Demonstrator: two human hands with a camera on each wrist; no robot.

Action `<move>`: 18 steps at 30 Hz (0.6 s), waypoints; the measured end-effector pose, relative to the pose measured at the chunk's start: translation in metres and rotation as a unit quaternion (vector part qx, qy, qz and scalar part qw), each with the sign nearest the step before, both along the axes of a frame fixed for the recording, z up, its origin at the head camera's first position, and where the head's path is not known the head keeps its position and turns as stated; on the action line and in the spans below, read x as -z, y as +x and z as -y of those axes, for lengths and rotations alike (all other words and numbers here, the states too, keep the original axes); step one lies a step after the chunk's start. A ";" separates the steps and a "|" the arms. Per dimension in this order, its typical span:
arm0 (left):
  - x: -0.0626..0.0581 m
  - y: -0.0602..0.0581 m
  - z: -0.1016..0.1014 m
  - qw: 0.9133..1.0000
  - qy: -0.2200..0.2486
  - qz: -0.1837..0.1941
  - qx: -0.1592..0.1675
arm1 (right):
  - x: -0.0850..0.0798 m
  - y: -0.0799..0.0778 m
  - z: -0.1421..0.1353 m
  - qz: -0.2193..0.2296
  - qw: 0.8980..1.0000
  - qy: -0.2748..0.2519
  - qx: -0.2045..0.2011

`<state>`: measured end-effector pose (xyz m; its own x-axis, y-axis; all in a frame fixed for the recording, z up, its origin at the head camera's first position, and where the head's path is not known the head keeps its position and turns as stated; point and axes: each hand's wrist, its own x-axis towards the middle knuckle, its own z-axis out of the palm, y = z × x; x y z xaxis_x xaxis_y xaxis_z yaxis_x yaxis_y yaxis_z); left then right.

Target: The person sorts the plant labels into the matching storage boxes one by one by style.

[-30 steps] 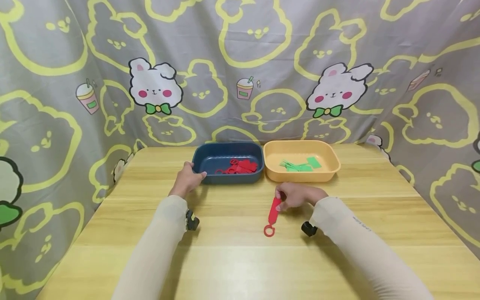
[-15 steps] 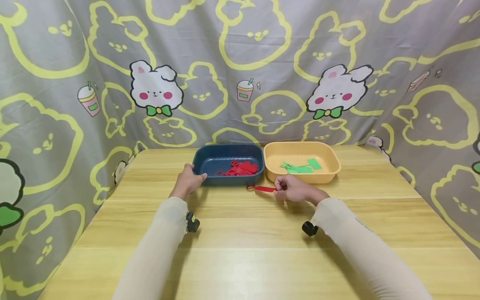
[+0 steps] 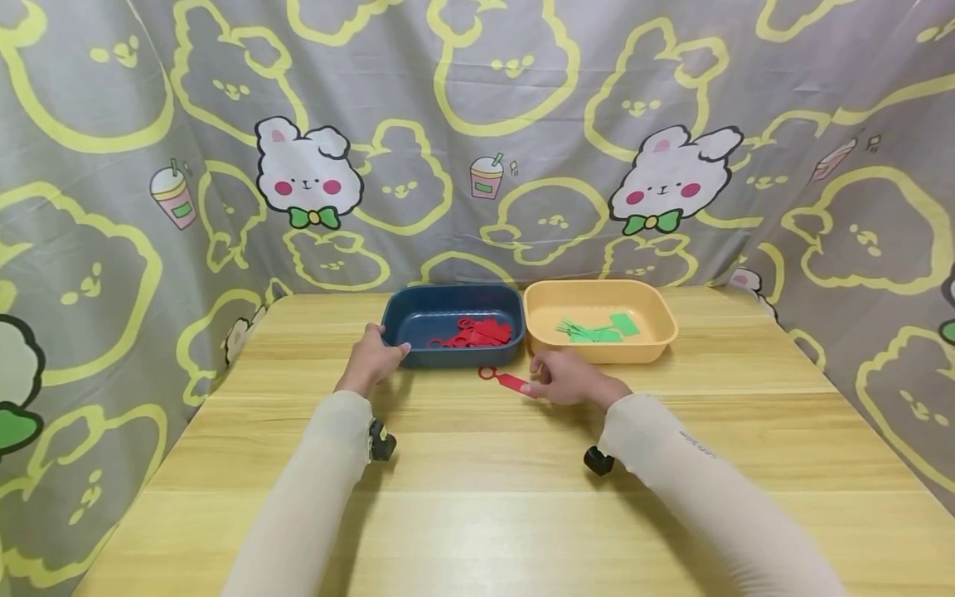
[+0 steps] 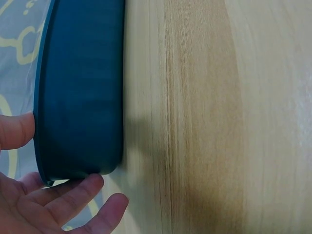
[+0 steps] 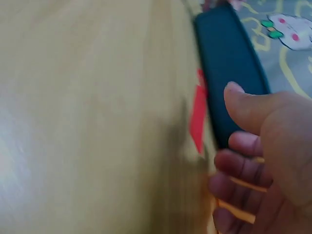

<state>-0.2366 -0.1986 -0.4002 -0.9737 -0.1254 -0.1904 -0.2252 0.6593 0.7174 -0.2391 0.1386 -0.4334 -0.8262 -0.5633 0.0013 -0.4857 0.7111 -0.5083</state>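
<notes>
My left hand [image 3: 370,358] holds the left front corner of a dark blue plastic bin [image 3: 457,358]. In the left wrist view its thumb touches the rim and its fingers [image 4: 78,200] lie at the end wall. Just in front of the bin is a flat red tag with a ring [image 3: 511,383], the ring pointing left. My right hand [image 3: 569,377] is at the tag's right end, overlapping it in the head view. The right wrist view shows the red tag [image 5: 197,119] apart from the spread thumb and loosely bent fingers, nothing between them.
Several red tags [image 3: 488,333] lie inside the blue bin. Against its right side stands a yellow bin [image 3: 656,348] with several green tags [image 3: 593,333] in it. Both stand on the wooden table [image 3: 462,497] near its back edge, before a patterned curtain [image 3: 418,75].
My right hand has moved forward and left with the red tag, which has turned so its ring points left, and has let it go before the blue bin. The left hand stays put.
</notes>
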 end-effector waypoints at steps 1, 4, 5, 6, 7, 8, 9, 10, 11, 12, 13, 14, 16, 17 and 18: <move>0.000 0.000 0.000 1.000 -0.001 -0.001 0.000 | 0.001 0.000 0.002 -0.012 1.000 0.022 -0.007; 0.000 -0.001 -0.001 1.000 -0.001 -0.002 -0.001 | 0.005 0.000 0.008 -0.030 0.998 0.049 -0.028; 0.000 -0.001 -0.001 1.000 -0.001 -0.003 -0.002 | 0.006 0.001 0.010 -0.027 0.998 0.048 -0.036; 0.000 -0.001 -0.001 1.000 -0.001 -0.004 -0.003 | 0.006 0.001 0.011 -0.021 0.998 0.046 -0.043; 0.001 -0.002 -0.001 1.000 -0.001 -0.005 -0.004 | 0.006 0.002 0.012 -0.015 0.998 0.045 -0.051; 0.001 -0.002 -0.001 1.000 -0.001 -0.006 -0.005 | 0.006 0.002 0.013 -0.006 0.997 0.043 -0.060; 0.001 -0.002 -0.001 1.000 -0.001 -0.006 -0.006 | 0.005 0.003 0.014 0.004 0.997 0.045 -0.069; 0.001 -0.002 -0.001 1.000 -0.002 -0.006 -0.007 | 0.004 0.003 0.015 0.012 0.996 0.048 -0.077; 0.002 -0.002 -0.001 1.000 -0.002 -0.006 -0.008 | 0.003 0.004 0.016 0.019 0.995 0.055 -0.085; 0.002 -0.003 -0.001 1.000 -0.002 -0.006 -0.007 | 0.001 0.004 0.016 0.021 0.993 0.065 -0.093; 0.002 -0.003 -0.001 1.000 -0.003 -0.006 -0.006 | 0.000 0.005 0.017 0.024 0.992 0.076 -0.097; 0.002 -0.003 -0.001 1.000 -0.003 -0.006 -0.006 | -0.001 0.006 0.018 0.028 0.991 0.085 -0.101; 0.001 -0.002 0.000 1.000 -0.003 -0.006 -0.007 | -0.004 0.007 0.020 0.035 0.989 0.100 -0.104; 0.001 -0.002 0.000 1.000 -0.002 -0.006 -0.007 | -0.005 0.008 0.021 0.041 0.988 0.106 -0.102; 0.001 -0.002 0.001 1.000 -0.002 -0.005 -0.007 | -0.006 0.009 0.021 0.045 0.988 0.110 -0.100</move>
<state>-0.2384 -0.1991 -0.4010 -0.9737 -0.1406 -0.1794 -0.2273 0.6590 0.7170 -0.2300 0.1174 -0.4276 -0.6888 -0.6942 -0.2089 -0.5878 0.7034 -0.3996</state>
